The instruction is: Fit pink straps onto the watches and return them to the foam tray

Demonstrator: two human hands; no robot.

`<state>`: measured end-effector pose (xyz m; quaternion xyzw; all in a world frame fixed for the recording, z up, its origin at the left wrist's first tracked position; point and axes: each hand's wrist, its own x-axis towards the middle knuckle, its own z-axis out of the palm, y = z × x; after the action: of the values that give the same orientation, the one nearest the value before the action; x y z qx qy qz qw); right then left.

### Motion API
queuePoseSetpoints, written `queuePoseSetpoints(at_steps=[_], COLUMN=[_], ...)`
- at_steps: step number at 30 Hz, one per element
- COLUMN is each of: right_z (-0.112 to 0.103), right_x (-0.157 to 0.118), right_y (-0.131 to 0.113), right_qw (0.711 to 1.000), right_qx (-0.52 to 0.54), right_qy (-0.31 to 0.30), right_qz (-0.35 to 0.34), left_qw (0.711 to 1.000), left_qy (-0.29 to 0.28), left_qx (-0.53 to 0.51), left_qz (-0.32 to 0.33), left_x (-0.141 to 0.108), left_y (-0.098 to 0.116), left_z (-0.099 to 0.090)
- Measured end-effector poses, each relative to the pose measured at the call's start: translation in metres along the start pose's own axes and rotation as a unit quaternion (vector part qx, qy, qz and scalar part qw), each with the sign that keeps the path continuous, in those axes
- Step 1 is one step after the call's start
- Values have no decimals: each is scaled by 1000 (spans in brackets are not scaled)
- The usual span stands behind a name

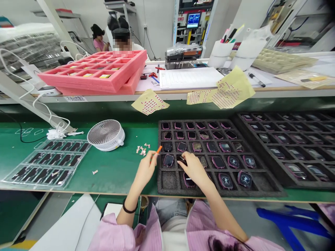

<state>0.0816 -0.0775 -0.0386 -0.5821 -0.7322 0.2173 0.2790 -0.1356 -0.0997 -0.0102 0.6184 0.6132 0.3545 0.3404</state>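
My left hand [148,167] is closed round an orange tool [159,150] that points up and to the right, at the left edge of a black foam tray [169,179]. Over the tray's second column, my right hand [192,166] has its fingers round a dark watch piece [181,160]. Pink-rimmed watches fill most compartments around it, among them a dark-screened one [168,160] just left of my right hand. Small pale pieces [142,150] lie on the green mat beyond my left hand.
A white round fan [106,135] and a clear tray of black parts [47,162] are at the left. Another foam tray [281,164] adjoins on the right. Above runs a shelf edge [178,95] with pink foam trays [91,82] and hanging yellow sheets [150,101]. Two people sit beyond.
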Motion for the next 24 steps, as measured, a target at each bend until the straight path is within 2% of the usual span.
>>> queuePoseSetpoints(at_steps=[2,3,4,6,8,9,11,17,24], right_z=[-5,-9,-14,-22,-28,-30,-32,-31,-28], right_x=[1,1,1,0,-1,-2,-2,-1,-3], right_y=[-8,-13,-18,-30,-41,-45,-51,-52,-50], right_qw=[987,968,940,861,784,756,725,708,729], right_qx=[155,243,333,495,604,637,669,686,660], right_qy=[16,26,34,32,16,8,2,7,26], right_qz=[33,53,73,108,139,150,164,167,180], left_qw=[995,990,985,976,972,971,970,970,974], left_qy=[-69,-97,-118,-143,-156,-160,-163,-157,-160], left_qx=[-71,-102,-128,-163,-178,-180,-180,-188,-161], left_qz=[15,13,9,2,5,7,12,13,25], left_x=[-7,-9,-12,-14,-15,-15,-15,-16,-15], left_y=[12,18,23,32,38,41,44,47,48], left_z=[11,16,20,28,34,36,38,40,38])
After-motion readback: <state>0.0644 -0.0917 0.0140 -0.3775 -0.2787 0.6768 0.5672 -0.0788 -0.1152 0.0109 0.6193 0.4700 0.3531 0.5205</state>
